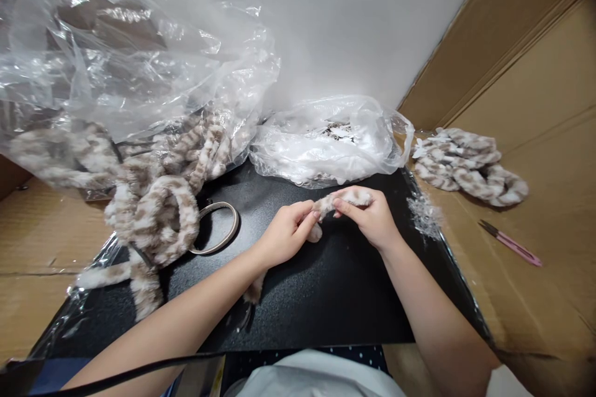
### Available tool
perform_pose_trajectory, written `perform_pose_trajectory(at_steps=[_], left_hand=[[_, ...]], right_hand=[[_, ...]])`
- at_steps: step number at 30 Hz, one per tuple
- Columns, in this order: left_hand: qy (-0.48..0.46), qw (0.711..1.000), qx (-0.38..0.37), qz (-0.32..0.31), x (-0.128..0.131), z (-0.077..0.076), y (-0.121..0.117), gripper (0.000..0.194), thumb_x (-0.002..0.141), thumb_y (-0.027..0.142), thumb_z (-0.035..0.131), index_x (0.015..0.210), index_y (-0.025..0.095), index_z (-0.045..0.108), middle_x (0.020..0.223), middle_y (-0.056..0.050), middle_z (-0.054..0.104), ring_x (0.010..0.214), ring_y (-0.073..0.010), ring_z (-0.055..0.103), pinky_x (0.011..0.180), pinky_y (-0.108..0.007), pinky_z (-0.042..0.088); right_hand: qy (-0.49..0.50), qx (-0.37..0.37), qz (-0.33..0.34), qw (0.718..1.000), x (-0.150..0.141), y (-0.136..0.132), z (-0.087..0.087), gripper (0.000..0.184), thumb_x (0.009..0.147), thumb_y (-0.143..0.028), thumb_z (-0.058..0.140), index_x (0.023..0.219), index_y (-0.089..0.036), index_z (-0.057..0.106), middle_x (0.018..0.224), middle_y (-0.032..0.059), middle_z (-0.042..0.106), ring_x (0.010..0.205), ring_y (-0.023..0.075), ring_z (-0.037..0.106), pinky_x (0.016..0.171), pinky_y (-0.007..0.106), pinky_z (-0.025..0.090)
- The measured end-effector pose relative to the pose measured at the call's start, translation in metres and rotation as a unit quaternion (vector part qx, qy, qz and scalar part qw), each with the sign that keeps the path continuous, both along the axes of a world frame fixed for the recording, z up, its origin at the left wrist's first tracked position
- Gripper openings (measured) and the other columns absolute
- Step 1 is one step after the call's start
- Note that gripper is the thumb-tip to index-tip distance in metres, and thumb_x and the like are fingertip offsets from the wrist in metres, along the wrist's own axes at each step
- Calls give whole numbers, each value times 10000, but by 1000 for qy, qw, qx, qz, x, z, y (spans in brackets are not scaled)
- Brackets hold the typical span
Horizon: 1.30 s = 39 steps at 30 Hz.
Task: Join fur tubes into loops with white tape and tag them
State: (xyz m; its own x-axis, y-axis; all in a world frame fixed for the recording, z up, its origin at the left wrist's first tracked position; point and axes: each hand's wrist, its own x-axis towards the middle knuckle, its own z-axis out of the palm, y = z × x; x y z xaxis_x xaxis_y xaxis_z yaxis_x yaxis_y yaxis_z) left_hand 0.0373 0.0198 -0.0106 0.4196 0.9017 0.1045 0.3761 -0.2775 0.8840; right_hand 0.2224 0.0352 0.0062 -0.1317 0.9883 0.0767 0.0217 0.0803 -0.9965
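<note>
A furry white-and-brown strip (326,203) is held up between my two hands above the black table (321,298). My left hand (288,232) pinches its left part, and a pale end hangs just under those fingers. My right hand (370,214) grips the strip farther right, thumb pressed on the fur; the palm hides some of it. Below my left forearm a brown furry end (254,290) shows, and I cannot tell if it belongs to the same piece. Left of my left hand lies a round beige band (233,232), beside a heap of furry strips (149,217).
A large clear bag (139,68) with more furry pieces stands at the left. A smaller plastic bag (321,158) of small white items sits behind my hands. On the cardboard at right lie furry bands (465,167) and pink-handled snips (512,245). Clear scraps (424,216) rest at the table's right edge.
</note>
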Motion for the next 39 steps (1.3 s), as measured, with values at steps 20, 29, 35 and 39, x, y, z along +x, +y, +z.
perform_pose_trajectory(at_steps=[20,29,35,39], left_hand=[[85,992,90,-16,-2,-3,3,305,944,235,421,652,182,493,595,20,523,618,-145,467,643,-269,339],[19,1000,15,-9,-3,-5,4,365,963,343,363,667,175,496,649,9,531,663,-148,481,648,-264,350],[-70,994,-80,31,-3,-10,3,386,905,434,501,629,168,457,593,40,424,570,-106,401,555,-224,310],[-98,990,-90,52,-2,-10,3,369,903,423,499,645,160,485,602,38,418,563,-99,380,538,-220,296]], right_hand=[[-37,-59,76,995,-8,-3,-14,268,599,-355,840,769,-167,753,743,56,751,632,172,674,624,299,555],[-65,61,46,995,-15,-4,-26,143,697,-277,770,802,-180,769,757,34,691,670,156,642,594,260,489],[-107,126,31,986,-21,-7,-30,122,766,-196,675,855,-180,758,756,22,644,665,145,622,599,257,474],[-178,177,18,968,-19,-9,-22,292,737,-198,714,1029,-181,717,839,33,640,739,164,631,666,275,507]])
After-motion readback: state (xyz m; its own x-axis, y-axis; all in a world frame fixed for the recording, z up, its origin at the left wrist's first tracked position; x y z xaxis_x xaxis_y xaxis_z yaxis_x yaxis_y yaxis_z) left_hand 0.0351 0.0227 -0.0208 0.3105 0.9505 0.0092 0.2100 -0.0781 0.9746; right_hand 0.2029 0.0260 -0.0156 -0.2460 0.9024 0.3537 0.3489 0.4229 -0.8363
